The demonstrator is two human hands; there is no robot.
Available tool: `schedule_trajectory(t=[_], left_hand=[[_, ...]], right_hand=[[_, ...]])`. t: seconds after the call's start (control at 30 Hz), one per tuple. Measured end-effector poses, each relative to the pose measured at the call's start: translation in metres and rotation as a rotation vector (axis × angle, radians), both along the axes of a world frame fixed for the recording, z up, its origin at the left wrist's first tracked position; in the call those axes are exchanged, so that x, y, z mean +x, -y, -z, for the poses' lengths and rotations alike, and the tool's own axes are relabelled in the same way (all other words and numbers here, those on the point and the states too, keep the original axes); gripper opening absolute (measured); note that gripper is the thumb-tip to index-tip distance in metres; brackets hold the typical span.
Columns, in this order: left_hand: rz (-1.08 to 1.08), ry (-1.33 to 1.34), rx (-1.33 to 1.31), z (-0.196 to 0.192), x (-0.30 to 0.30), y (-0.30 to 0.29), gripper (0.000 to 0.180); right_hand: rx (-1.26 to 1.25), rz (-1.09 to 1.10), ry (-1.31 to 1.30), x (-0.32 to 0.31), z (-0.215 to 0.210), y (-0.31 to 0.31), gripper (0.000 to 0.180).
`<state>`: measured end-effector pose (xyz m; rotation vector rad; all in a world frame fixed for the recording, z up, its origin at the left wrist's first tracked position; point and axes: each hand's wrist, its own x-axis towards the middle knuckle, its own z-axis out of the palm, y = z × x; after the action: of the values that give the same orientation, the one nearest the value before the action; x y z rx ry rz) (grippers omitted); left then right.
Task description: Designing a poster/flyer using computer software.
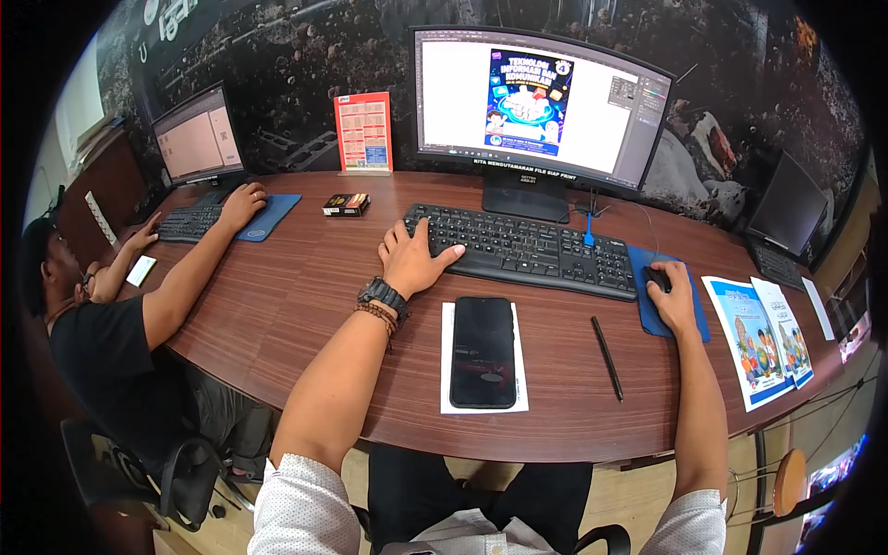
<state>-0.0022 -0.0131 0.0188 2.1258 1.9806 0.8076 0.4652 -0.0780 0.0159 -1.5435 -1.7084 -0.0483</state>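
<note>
My left hand [413, 263] rests with fingers spread on the left end of a black keyboard [527, 245]; a black watch and a beaded bracelet circle that wrist. Under my right hand [675, 298] is a black computer mouse [658, 277], its fingers curved round it on a blue mouse pad [655, 319]. Behind the keyboard stands a wide monitor [592, 102], showing a blue poster design in an editing window. Between my forearms a dark smartphone [483, 351] lies on a white paper sheet [446, 370]. A black stylus pen [607, 358] lies between the phone and my right forearm.
On the left, a co-worker [111, 361] sits at another keyboard [190, 223] and monitor [199, 134]. A small dark box [346, 205] and a red desk calendar [364, 134] stand toward the back. Printed booklets [749, 342] lie at right, near another monitor [788, 205].
</note>
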Motion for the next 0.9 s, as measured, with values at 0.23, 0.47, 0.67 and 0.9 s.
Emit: schedule_trajectory(t=[0.23,0.47,0.67,0.9], left_hand=[[-0.006,-0.004,-0.005,-0.0004,0.0008,0.0003,0.097],[-0.011,-0.011,-0.004,0.0002,0.0006,-0.0005,0.098],[-0.008,-0.012,-0.004,0.0001,0.0011,-0.0007,0.098],[-0.009,-0.018,-0.014,0.0001,0.0007,-0.0007,0.098]], right_hand=[[0.026,-0.011,-0.009,0.0002,0.0002,0.0005,0.032],[0.007,0.016,0.013,-0.0033,-0.0035,0.0025,0.032],[0.011,0.011,-0.002,-0.0023,-0.0027,0.0024,0.032],[0.02,0.022,-0.008,-0.0015,-0.0009,0.0009,0.032]])
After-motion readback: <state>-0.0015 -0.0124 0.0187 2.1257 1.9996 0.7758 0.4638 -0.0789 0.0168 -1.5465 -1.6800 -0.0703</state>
